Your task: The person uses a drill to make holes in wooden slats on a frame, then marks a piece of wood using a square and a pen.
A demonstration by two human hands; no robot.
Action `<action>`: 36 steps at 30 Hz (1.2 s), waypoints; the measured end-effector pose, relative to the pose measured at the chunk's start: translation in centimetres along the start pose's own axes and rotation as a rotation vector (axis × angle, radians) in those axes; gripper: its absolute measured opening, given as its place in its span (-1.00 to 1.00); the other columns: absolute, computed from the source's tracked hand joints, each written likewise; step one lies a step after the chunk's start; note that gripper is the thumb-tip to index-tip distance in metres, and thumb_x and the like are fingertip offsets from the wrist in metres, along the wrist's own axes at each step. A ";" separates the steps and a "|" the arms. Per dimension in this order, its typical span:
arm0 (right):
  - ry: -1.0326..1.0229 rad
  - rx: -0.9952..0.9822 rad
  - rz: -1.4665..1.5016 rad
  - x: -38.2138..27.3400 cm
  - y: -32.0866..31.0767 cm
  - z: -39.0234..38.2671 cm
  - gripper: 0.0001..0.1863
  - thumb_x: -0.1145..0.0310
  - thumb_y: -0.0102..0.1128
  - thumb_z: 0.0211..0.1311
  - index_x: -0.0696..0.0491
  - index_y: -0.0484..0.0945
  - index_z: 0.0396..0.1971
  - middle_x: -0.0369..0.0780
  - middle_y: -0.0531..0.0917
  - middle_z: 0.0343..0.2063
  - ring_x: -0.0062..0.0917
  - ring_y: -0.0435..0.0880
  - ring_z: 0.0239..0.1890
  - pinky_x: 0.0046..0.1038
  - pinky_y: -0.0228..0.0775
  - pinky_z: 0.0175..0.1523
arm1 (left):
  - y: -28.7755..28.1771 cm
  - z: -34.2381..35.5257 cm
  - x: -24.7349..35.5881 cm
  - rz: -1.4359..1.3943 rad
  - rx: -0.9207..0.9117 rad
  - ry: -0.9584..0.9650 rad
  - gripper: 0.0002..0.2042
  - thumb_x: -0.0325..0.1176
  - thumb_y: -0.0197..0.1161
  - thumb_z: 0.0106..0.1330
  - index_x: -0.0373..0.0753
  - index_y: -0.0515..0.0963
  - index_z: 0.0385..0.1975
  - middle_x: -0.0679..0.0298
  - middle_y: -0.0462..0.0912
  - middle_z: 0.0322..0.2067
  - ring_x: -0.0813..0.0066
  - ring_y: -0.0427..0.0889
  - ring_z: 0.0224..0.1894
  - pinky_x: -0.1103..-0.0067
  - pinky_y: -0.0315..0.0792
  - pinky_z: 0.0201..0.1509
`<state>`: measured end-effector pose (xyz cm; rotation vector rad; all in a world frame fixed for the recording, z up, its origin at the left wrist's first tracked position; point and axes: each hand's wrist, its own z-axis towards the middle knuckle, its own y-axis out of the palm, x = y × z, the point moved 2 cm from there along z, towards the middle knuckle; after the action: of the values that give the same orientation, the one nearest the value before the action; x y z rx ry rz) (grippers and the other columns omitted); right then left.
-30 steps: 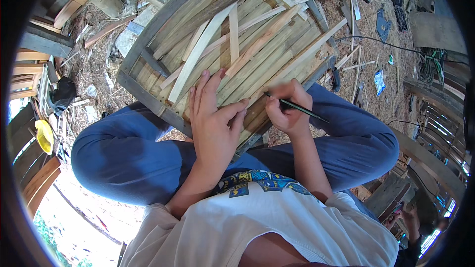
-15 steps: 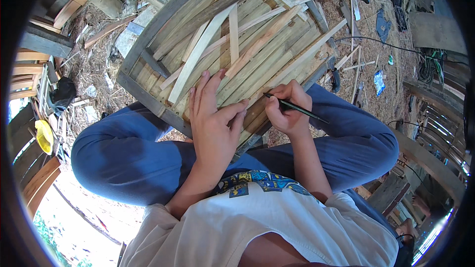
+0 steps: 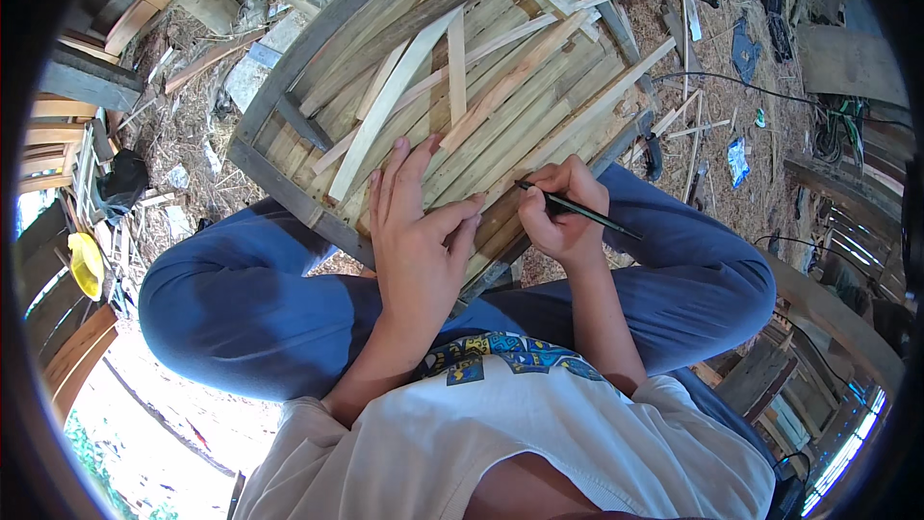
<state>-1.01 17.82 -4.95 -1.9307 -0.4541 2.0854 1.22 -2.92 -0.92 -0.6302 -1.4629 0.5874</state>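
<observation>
Across my lap lies a slatted wooden panel with a grey, weathered frame. My left hand rests on its near slats, fingers spread and pressing nothing between them. In my right hand is a slim dark pen or pencil, pinched between thumb and fingers. Its tip touches or hovers just over a slat near the panel's lower right edge; contact is too fine to tell. A long wooden strip runs from near the tip toward the upper right. Loose pale strips and a reddish strip lie over the slats.
Straw and wood scraps cover the ground around the panel. A dark-handled tool lies by its right edge. Farther right are a blue packet and a coil of green cord. A yellow object sits at the left.
My hands, the pen and the panel have barely moved. At the lower right rim, the bare skin of another person, visible before, no longer shows.
</observation>
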 end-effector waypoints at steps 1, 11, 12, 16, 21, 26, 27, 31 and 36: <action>-0.019 0.000 -0.017 0.0 0.0 0.0 -0.75 0.55 0.34 0.28 0.12 0.36 -0.37 -0.11 0.76 -0.46 -0.66 0.67 -0.43 -0.53 0.53 -0.29 | 0.1 0.0 0.0 -0.005 0.001 0.000 -0.76 -0.44 0.61 0.16 -0.01 0.93 -0.17 -0.03 0.51 0.45 -0.20 0.33 0.61 -0.02 0.11 0.68; 0.049 0.007 0.012 0.0 -0.7 -0.2 -0.77 0.55 0.31 0.30 0.12 0.37 -0.35 -0.11 0.78 -0.44 -0.62 0.72 -0.42 -0.53 0.55 -0.28 | 0.1 0.0 -0.1 -0.025 0.000 0.003 -0.75 -0.44 0.61 0.15 -0.01 0.93 -0.16 -0.03 0.51 0.46 -0.20 0.33 0.61 -0.02 0.11 0.67; 0.050 0.025 0.056 0.3 -0.9 -0.2 -0.78 0.56 0.29 0.32 0.12 0.36 -0.34 -0.10 0.77 -0.44 -0.61 0.72 -0.42 -0.52 0.56 -0.27 | 0.0 0.0 -0.1 -0.026 -0.001 0.001 -0.75 -0.44 0.61 0.15 -0.01 0.93 -0.16 -0.03 0.51 0.46 -0.20 0.33 0.61 -0.02 0.11 0.67; 0.027 0.024 0.063 0.8 -0.7 -0.1 -0.80 0.59 0.23 0.35 0.11 0.34 -0.31 -0.09 0.74 -0.44 -0.59 0.72 -0.41 -0.49 0.60 -0.24 | -0.2 0.0 0.0 -0.013 -0.011 -0.004 -0.76 -0.44 0.61 0.15 -0.03 0.93 -0.17 -0.03 0.51 0.47 -0.21 0.33 0.61 0.00 0.12 0.67; 0.069 0.031 0.089 1.1 -0.7 -0.1 -0.80 0.60 0.22 0.36 0.12 0.33 -0.31 -0.09 0.73 -0.43 -0.59 0.72 -0.39 -0.48 0.60 -0.23 | -0.1 0.0 -0.1 -0.021 -0.010 0.001 -0.76 -0.44 0.61 0.15 -0.03 0.93 -0.17 -0.03 0.51 0.47 -0.21 0.33 0.61 0.01 0.13 0.67; 0.026 0.022 0.072 1.6 -0.7 -0.1 -0.79 0.62 0.20 0.38 0.12 0.32 -0.31 -0.11 0.71 -0.45 -0.58 0.72 -0.40 -0.48 0.59 -0.23 | -0.2 0.0 -0.1 -0.019 -0.009 0.001 -0.76 -0.45 0.61 0.14 -0.02 0.93 -0.18 -0.02 0.51 0.47 -0.20 0.33 0.61 0.01 0.13 0.67; 0.026 0.022 0.072 1.6 -0.7 -0.1 -0.79 0.62 0.20 0.38 0.12 0.32 -0.31 -0.11 0.71 -0.45 -0.58 0.72 -0.40 -0.48 0.59 -0.23 | -0.1 -0.1 -0.1 -0.019 -0.010 0.001 -0.76 -0.45 0.61 0.14 -0.02 0.93 -0.18 -0.02 0.51 0.47 -0.20 0.33 0.61 0.01 0.13 0.67; 0.046 0.068 0.094 1.4 -0.3 0.0 -0.79 0.57 0.28 0.28 0.12 0.36 -0.35 -0.14 0.73 -0.47 -0.65 0.62 -0.45 -0.52 0.52 -0.30 | -0.1 -0.2 -0.1 -0.024 0.001 0.006 -0.82 -0.43 0.58 0.18 -0.07 0.91 -0.22 0.06 0.48 0.50 -0.14 0.31 0.62 -0.06 0.14 0.67; 0.056 0.116 0.115 1.1 -0.4 0.3 -0.77 0.52 0.35 0.20 0.13 0.40 -0.39 -0.17 0.74 -0.48 -0.71 0.54 -0.49 -0.55 0.46 -0.36 | 0.0 -0.1 -0.2 -0.037 0.006 0.009 -0.82 -0.43 0.58 0.17 -0.07 0.91 -0.22 0.07 0.49 0.50 -0.14 0.31 0.62 -0.06 0.15 0.66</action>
<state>-1.37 18.57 -5.74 -1.9841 -0.2104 2.0708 1.35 -3.03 -1.07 -0.5994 -1.4611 0.5590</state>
